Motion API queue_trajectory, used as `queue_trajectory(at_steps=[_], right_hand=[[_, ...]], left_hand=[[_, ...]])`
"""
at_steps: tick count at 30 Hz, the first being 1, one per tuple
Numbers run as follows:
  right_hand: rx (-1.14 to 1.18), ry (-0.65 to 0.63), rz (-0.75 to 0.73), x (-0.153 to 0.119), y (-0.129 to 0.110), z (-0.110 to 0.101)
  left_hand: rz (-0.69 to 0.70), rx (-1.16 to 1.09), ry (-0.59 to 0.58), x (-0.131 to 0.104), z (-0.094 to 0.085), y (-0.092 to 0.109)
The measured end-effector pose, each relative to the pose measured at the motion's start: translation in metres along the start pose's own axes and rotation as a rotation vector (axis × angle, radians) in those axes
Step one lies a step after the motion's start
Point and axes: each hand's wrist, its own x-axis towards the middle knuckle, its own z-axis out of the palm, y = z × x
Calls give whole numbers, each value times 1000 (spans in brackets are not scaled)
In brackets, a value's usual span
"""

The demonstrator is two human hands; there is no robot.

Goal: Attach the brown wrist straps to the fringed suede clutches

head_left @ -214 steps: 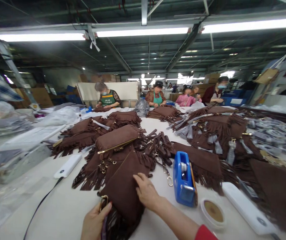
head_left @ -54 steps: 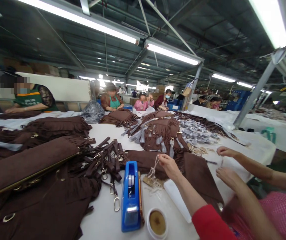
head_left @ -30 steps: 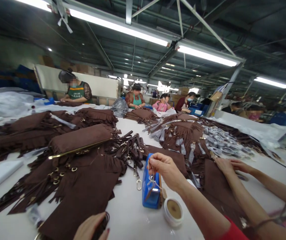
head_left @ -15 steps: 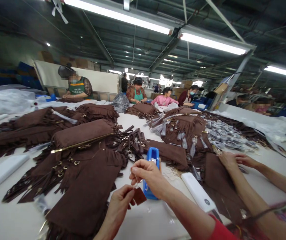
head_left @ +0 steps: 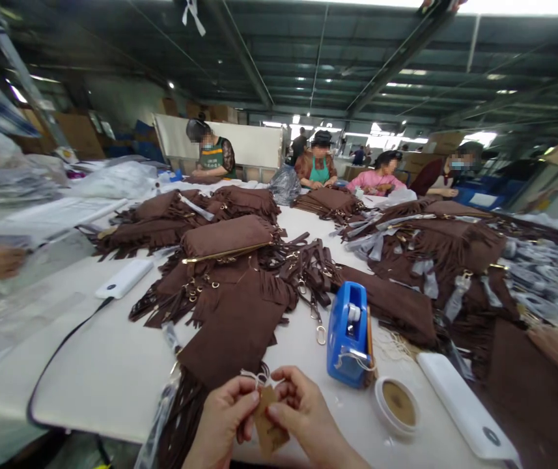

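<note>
Right hand (head_left: 308,415), earlier on the string, now pinches the tag (head_left: 267,430); left hand (head_left: 224,418) grips its corded top, just nearside of brown bag (head_left: 234,319). Leftward, bare tabletop (head_left: 97,365) runs to the near edge.

the person's left hand (head_left: 226,414) and right hand (head_left: 303,409), at the bottom centre of the frame, are bare, as are both visible wrists (head_left: 336,449).

A lamp (head_left: 517,6) glares at upper right beneath a dim roof (head_left: 347,58); side edges stretch and blur.
</note>
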Motion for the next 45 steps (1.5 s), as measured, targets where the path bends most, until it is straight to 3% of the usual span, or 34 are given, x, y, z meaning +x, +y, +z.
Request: queue_trajectory(at_steps=[5, 14, 21, 26, 30, 36, 39, 41, 45], right_hand=[[18, -49, 30, -6, 20, 10], [-252, -183, -15, -17, 17, 3], [-379, -221, -112, -19, 37, 0], [-359, -77, -167, -23, 61, -5], [-308, -6, -152, -30, 76, -10], [-327, -98, -188, -36, 87, -23], [-384, -109, -200, -38, 84, -26], [-454, -46, -224, -38, 74, -21], [-434, 68, -209, -32, 47, 7]], left_hand=[[-128, -114, 12, -1, -13, -16], [-273, -324, -30, -16, -6, -4], [-187, -126, 69, -13, -8, -16], [13, -47, 323, -13, -16, -13], [41, -106, 404, -11, -27, -7], [92, -253, 520, -8, -43, -1], [66, -284, 487, -11, -42, 4], [45, -260, 421, -15, -37, 3], [42, -150, 241, -27, -26, -14]])
